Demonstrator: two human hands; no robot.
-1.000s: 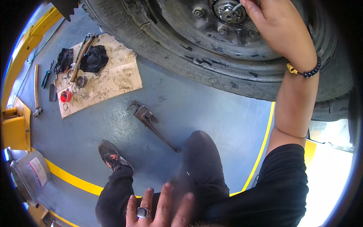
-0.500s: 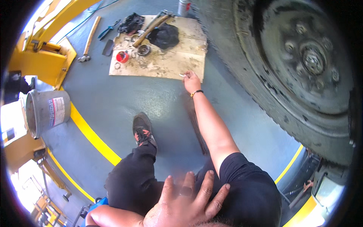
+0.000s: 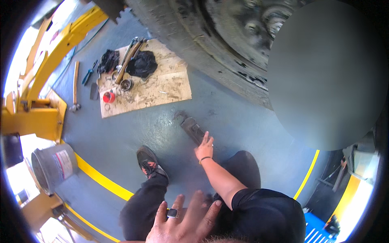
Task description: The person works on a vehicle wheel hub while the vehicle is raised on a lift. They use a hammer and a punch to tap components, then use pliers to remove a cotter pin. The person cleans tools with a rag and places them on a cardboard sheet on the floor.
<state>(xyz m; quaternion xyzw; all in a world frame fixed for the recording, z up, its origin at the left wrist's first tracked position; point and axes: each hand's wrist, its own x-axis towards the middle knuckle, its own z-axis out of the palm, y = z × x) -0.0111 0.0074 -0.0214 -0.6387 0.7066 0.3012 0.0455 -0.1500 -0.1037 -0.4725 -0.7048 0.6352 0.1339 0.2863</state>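
Observation:
My right hand (image 3: 204, 149) is over the handle of a dark pipe wrench (image 3: 193, 128) lying on the floor, fingers apart; I cannot tell if they touch it. My left hand (image 3: 182, 218), wearing a ring, is spread open at the bottom of the view. Ahead, a stained cardboard sheet (image 3: 150, 102) bears black rags (image 3: 142, 64), a long-handled tool (image 3: 125, 63), a metal ring part (image 3: 125, 84), a red container (image 3: 108, 97) and a small pale rod (image 3: 163, 92).
A tire and wheel (image 3: 219, 60) fill the upper right, partly behind a grey blurred disc. Yellow equipment (image 3: 48, 117) and a grey bucket (image 3: 54, 166) line the left. A hammer (image 3: 75, 85) and pliers (image 3: 88, 75) lie left of the cardboard. Blue slatted plastic (image 3: 314, 231) is lower right.
My right hand has left the wheel hub, gone over the cardboard, where the small pale rod now lies let go, and moved back to the pipe wrench. The view has shifted.

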